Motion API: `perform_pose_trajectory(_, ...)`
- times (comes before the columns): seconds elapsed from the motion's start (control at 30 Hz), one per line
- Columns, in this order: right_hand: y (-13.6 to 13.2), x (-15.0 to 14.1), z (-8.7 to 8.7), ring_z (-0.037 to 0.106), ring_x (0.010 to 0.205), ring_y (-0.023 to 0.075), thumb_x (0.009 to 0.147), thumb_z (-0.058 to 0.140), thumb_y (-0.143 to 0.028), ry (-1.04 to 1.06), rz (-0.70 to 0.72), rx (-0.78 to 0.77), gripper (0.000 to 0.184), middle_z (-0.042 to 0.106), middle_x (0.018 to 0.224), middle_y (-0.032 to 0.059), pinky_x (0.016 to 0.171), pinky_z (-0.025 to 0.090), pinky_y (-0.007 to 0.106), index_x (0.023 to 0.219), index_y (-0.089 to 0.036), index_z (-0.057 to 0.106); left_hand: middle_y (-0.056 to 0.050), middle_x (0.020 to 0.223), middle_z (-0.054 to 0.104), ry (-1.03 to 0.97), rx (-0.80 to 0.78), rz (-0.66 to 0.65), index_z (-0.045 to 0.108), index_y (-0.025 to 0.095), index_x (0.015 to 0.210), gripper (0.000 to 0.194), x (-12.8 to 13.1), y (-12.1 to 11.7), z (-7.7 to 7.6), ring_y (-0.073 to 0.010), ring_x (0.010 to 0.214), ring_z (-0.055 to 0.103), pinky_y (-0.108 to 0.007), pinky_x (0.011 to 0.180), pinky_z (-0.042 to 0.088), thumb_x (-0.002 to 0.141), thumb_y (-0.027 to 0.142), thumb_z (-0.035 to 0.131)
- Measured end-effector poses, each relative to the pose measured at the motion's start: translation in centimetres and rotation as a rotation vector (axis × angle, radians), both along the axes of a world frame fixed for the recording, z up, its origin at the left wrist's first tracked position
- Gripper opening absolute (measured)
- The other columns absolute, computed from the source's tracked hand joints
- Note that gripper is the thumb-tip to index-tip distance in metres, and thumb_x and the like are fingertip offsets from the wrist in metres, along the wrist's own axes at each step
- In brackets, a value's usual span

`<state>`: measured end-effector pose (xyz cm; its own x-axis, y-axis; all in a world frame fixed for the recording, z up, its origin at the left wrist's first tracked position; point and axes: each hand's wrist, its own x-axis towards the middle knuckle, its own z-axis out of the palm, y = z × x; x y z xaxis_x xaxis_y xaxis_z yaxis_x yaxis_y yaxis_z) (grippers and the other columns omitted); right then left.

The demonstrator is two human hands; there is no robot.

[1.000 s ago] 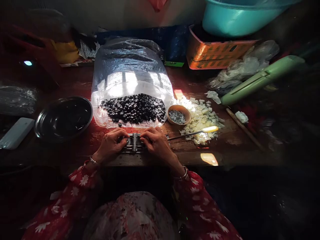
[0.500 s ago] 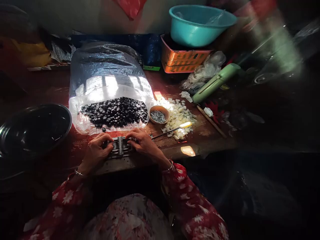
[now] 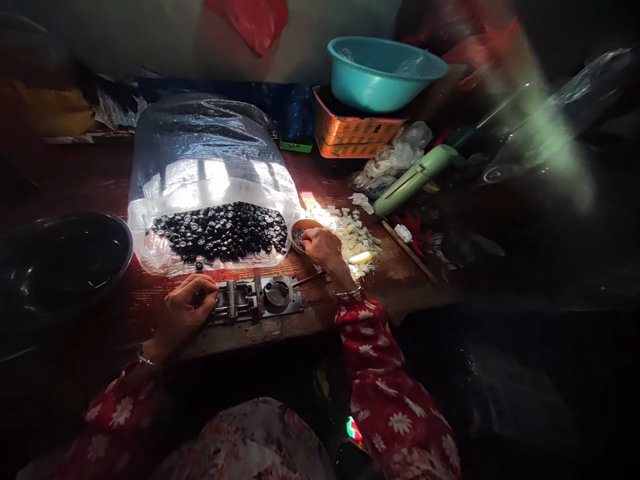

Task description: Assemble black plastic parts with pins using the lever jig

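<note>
On the reddish wooden worktop, the left hand rests on the left end of a flat steel jig, while the right hand reaches into a small round wooden bowl of metal bits. Just left of the bowl, a clear plastic sack holds glossy black buttons; pale chipped scraps lie to its right.

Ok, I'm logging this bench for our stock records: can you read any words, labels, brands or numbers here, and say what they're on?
Nothing can be read.
The dark marks on the side of the orange crate are too blurred to make out.
Any marks on the faces of the black buttons are too small to read.
</note>
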<state>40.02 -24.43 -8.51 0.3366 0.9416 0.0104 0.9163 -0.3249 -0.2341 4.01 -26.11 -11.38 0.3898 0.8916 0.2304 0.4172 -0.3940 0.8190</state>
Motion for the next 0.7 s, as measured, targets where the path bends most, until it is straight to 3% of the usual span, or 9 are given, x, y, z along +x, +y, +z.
perform_pose_trajectory(0.13, 0.1, -0.1, -0.4, 0.071, 0.092, 0.0224, 0.092, 0.061, -0.022, 0.006, -0.011, 0.033, 0.022, 0.082, 0.100, 0.0062, 0.079, 0.048, 0.029, 0.096, -0.023, 0.082, -0.002, 0.107, 0.073, -0.009, 0.004, -0.008, 0.072, 0.024, 0.096, 0.009, -0.1, 0.0, 0.0, -0.0199, 0.106, 0.069, -0.033, 0.098, 0.053, 0.093, 0.028, 0.064)
perform_pose_trajectory(0.4, -1.2, 0.3, 0.1, 0.069, 0.093, 0.0247, 0.097, 0.048, -0.022, 0.041, -0.039, 0.185, 0.030, 0.079, 0.102, 0.0122, 0.084, 0.049, 0.033, 0.091, -0.019, 0.077, -0.002, 0.106, 0.073, -0.013, 0.017, -0.007, 0.073, 0.023, 0.095, 0.009, 0.0, 0.0, -0.2, -0.0191, 0.101, 0.069, -0.032, 0.092, 0.054, 0.093, 0.026, 0.064)
perform_pose_trajectory(0.6, -2.9, 0.3, -0.3, 0.065, 0.079, 0.0215, 0.091, 0.055, -0.037, 0.448, -0.003, 0.463, 0.027, 0.075, 0.084, 0.0059, 0.077, 0.049, 0.032, 0.081, -0.019, 0.073, -0.002, 0.111, 0.073, -0.025, 0.126, -0.024, 0.073, 0.023, 0.097, 0.008, -0.2, 0.1, -0.7, -0.0196, 0.108, 0.069, -0.034, 0.100, 0.054, 0.095, 0.024, 0.066)
perform_pose_trajectory(0.7, -3.6, -0.3, -0.7, 0.063, 0.076, 0.0211, 0.088, 0.060, -0.042, 0.563, -0.002, 0.516, 0.028, 0.074, 0.082, 0.0050, 0.075, 0.048, 0.033, 0.082, -0.018, 0.073, -0.004, 0.113, 0.072, -0.017, 0.240, 0.021, 0.074, 0.023, 0.101, 0.009, 0.0, -0.1, -0.7, -0.0198, 0.110, 0.069, -0.035, 0.101, 0.055, 0.097, 0.025, 0.066)
